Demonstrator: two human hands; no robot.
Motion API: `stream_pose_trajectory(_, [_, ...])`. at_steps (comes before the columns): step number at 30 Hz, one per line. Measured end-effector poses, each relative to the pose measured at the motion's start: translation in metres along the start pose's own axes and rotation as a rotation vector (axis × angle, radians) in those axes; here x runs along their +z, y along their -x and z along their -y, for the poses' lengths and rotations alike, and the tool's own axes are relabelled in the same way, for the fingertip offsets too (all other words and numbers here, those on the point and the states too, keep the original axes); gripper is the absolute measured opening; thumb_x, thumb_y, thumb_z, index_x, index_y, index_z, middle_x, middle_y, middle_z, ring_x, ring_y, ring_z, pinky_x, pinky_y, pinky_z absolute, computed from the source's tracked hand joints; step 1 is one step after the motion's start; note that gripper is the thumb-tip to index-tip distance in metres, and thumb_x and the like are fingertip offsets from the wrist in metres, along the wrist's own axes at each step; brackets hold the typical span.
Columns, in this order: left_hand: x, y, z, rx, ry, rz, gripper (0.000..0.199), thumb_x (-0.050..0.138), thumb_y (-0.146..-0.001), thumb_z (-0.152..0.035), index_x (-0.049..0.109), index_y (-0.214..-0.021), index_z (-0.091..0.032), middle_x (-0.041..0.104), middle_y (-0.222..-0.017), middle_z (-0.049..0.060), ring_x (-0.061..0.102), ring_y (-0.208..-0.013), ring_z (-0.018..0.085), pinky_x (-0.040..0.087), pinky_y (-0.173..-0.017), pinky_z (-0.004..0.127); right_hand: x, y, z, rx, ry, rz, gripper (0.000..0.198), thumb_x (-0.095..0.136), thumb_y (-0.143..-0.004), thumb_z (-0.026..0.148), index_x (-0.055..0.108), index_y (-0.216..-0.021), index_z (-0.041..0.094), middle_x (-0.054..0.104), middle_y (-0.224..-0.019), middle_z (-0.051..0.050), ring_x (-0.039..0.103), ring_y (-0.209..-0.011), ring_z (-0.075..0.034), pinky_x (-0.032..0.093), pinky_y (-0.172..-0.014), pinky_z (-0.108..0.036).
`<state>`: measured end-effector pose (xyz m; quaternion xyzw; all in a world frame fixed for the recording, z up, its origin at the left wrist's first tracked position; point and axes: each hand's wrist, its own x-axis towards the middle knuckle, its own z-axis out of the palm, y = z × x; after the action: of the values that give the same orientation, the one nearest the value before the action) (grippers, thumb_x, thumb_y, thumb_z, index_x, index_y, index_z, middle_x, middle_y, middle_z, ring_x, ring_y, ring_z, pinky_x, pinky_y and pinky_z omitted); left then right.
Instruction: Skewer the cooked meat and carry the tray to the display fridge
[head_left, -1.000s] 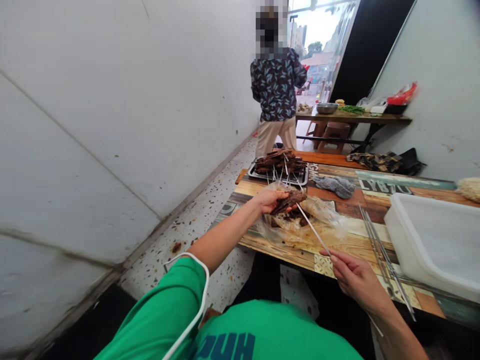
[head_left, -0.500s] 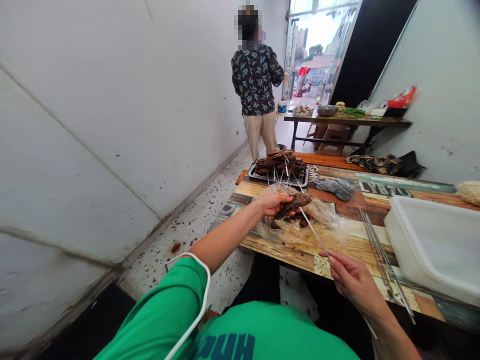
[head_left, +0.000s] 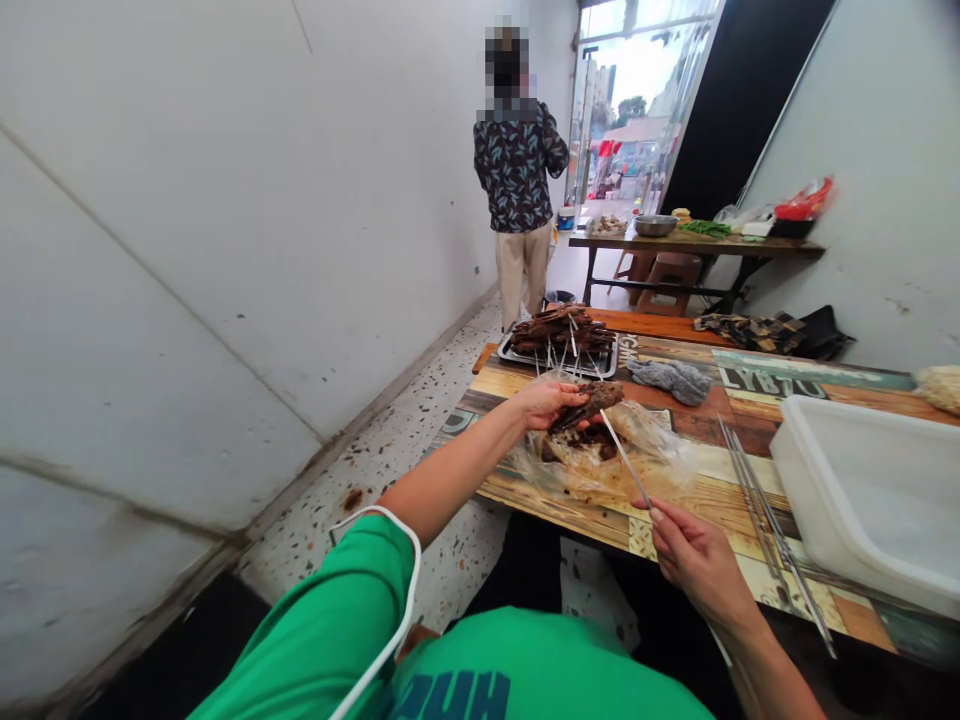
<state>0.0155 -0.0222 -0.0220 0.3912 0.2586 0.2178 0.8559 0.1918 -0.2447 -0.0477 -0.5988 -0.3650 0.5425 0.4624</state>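
Note:
My left hand grips a dark brown piece of meat above an open plastic bag. My right hand is closed on a flat metal skewer, whose far end meets the meat; how deep it goes in is hidden. More brown meat lies in the bag under my left hand. Beyond it, a metal tray bears a heap of skewered dark meat, with several skewer ends sticking out toward me.
Several loose skewers lie right of my right hand, beside a white plastic tub. A grey glove or cloth rests behind the bag. A person stands near the wall. Another table holds a metal bowl and greens.
My right hand has shifted slightly up and left with the skewer, toward the meat. My left hand stays almost in place. The person in the back has moved a little to the right.

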Motion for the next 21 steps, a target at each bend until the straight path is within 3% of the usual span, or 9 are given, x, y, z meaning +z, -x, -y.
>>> stream_pose_trajectory(13, [0.011,-0.004,-0.008,-0.036,-0.050,-0.029,0.026,0.060,-0.082,0.000,0.063,-0.107,-0.006,0.073,-0.087,0.013,0.073,-0.073,0.020,0.058,-0.057,0.024,0.002,-0.006,0.006,-0.043,-0.043,-0.017,0.080,0.074,-0.064,0.065,0.061,-0.117,0.007,0.025,-0.049,0.013,0.021,-0.038,-0.002,0.014,-0.038,-0.019])
stream_pose_trajectory(21, [0.019,-0.006,0.000,-0.029,-0.047,-0.033,0.020,0.056,-0.081,0.002,0.063,-0.097,-0.008,0.072,-0.082,0.010,0.072,-0.070,0.018,0.056,-0.054,0.022,0.008,-0.012,0.008,-0.072,-0.071,-0.026,0.072,0.074,-0.066,0.062,0.063,-0.115,0.011,0.027,-0.050,0.012,0.021,-0.038,-0.002,0.014,-0.039,-0.019])
